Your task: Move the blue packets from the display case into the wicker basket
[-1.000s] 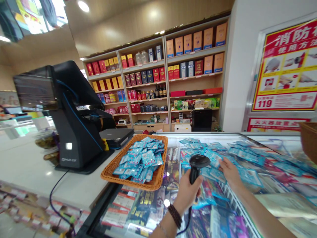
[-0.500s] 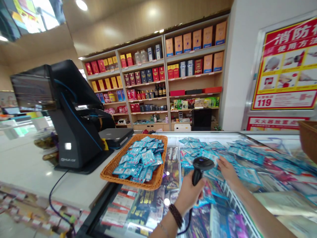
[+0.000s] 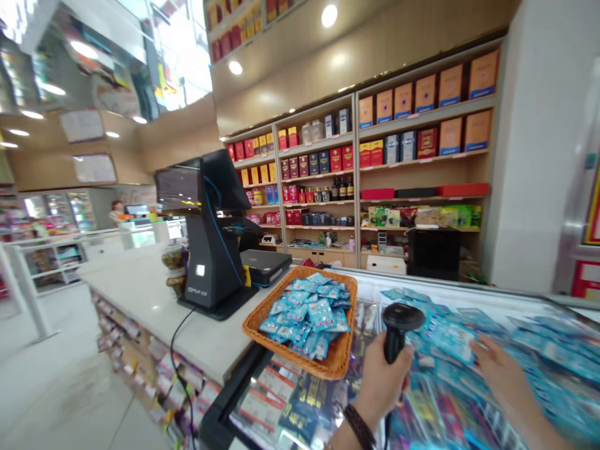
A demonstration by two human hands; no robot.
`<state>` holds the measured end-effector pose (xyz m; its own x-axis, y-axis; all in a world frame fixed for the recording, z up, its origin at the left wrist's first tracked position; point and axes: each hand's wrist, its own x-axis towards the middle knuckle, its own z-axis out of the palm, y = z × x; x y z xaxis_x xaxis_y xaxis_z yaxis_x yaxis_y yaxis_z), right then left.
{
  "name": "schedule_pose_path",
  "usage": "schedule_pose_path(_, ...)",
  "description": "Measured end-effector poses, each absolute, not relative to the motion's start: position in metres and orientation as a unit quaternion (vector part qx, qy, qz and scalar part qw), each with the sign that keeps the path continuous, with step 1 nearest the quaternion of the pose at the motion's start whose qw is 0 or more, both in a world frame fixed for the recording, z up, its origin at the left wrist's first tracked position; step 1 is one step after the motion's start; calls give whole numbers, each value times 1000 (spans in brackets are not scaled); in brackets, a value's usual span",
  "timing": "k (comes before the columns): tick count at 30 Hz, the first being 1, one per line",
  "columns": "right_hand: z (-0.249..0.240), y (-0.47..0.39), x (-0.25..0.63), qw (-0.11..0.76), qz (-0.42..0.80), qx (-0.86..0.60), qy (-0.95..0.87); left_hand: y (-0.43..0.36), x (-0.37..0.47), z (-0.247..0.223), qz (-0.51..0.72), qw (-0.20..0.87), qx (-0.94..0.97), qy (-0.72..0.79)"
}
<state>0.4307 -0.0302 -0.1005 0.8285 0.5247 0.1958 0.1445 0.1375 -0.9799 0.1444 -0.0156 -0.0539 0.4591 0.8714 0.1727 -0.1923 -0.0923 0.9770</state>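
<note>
My left hand (image 3: 380,378), a dark bracelet at its wrist, is wrapped round the handle of a black barcode scanner (image 3: 403,317). The scanner's head points away from me over the glass-topped case. To its right, my right hand (image 3: 497,365) pinches the edge of a blue snack packet (image 3: 452,337). More loose blue packets (image 3: 553,340) lie spread on the glass around that hand. Left of the scanner, an orange wicker basket (image 3: 307,367) holds a heap of similar blue packets (image 3: 307,312).
A black point-of-sale terminal (image 3: 210,250) stands on the white counter (image 3: 135,278), with a flat black box (image 3: 266,267) beside it. A dark cable (image 3: 174,356) hangs over the counter's edge. Shelves of boxed goods (image 3: 323,164) line the back wall. Another person (image 3: 116,214) is far left.
My view has swung left, so everything sits further right in the picture. My right hand has moved away from the scanner, and the pinched packet now shows more fully between them.
</note>
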Motion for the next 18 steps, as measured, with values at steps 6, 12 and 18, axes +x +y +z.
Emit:
schedule_pose_path(6, -61, 28, 346, 742, 347, -541, -191, 15, 64, -23, 532, 506, 579, 355)
schedule_pose_path(12, -22, 105, 250, 695, 407, -484, -341, 41, -30, -5, 591, 423, 531, 436)
schedule_pose_path(18, -5, 160, 196, 686, 367, -446, -442, 57, -75, -19, 646, 379, 510, 423)
